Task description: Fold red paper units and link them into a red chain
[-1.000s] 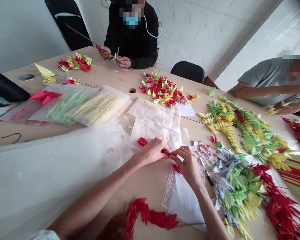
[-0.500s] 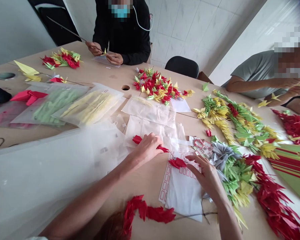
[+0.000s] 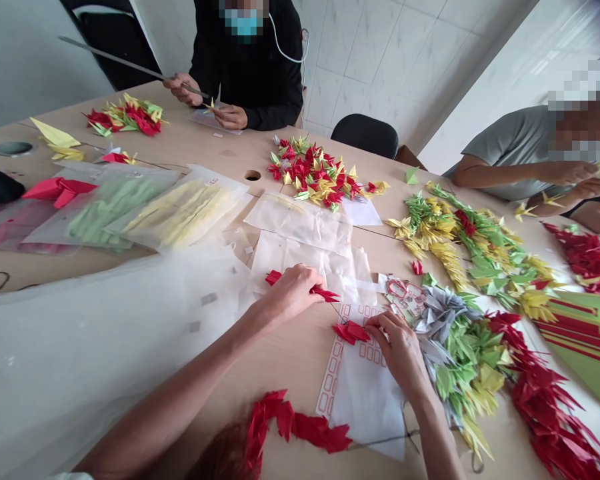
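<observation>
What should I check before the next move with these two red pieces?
1. Left hand grips upper red piece: ok.
2. Right hand fingertips touch lower red piece: ok; whether they pinch it: cannot tell.
3. Thin line joins both pieces: cannot tell.
4. Label sheet lies flat under the lower piece: ok.
5. Red chain at the near edge, apart from both hands: ok.
</observation>
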Demonstrator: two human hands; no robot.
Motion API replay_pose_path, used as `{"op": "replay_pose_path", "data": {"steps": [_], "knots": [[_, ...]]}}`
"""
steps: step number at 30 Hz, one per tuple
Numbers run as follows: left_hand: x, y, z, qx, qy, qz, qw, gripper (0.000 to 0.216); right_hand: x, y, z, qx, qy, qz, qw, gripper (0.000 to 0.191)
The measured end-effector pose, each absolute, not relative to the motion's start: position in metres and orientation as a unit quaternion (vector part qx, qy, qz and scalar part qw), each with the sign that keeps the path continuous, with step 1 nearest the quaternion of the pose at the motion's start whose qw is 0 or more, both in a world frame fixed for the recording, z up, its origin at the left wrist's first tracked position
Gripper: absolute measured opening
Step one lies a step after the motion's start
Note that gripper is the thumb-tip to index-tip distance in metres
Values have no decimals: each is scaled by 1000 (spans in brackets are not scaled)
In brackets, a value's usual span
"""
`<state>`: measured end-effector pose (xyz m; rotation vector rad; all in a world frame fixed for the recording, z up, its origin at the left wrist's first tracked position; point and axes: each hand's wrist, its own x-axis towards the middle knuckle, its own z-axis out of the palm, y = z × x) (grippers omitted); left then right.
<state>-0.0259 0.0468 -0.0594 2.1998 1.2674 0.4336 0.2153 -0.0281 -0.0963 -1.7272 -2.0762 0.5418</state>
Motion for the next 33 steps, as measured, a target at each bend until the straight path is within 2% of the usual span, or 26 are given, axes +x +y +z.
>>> {"op": "replay_pose_path", "data": {"steps": [3, 7, 11, 14, 17, 22, 26, 28, 30, 33], "knots": [[-28, 46, -54, 818, 473, 162, 284, 12, 216, -28, -94, -608, -747, 175, 205, 20], [-34, 44, -42, 798, 477, 148, 337, 13, 217, -30, -82, -603, -710, 200, 304, 17], [-39, 44, -38, 764, 487, 143, 399, 17, 214, -32, -67, -574, -612, 306, 450, 17], [-39, 44, -40, 763, 491, 139, 398, 16, 210, -31, -58, -520, -538, 418, 515, 13], [-40, 44, -43, 784, 489, 133, 360, 13, 207, -25, -52, -473, -481, 505, 539, 9], [-39, 42, -50, 819, 465, 150, 300, 6, 195, -16, -41, -439, -455, 537, 559, 9], [-24, 38, -56, 855, 377, 213, 285, 53, 175, -12, -24, -418, -451, 559, 556, 9], [-15, 35, -56, 852, 347, 244, 306, 58, 164, -11, -16, -400, -448, 574, 556, 7], [-7, 31, -54, 833, 356, 264, 332, 54, 154, -11, -9, -381, -437, 587, 565, 7], [-3, 27, -48, 781, 395, 286, 390, 30, 144, -10, -2, -356, -413, 603, 583, 8]]}}
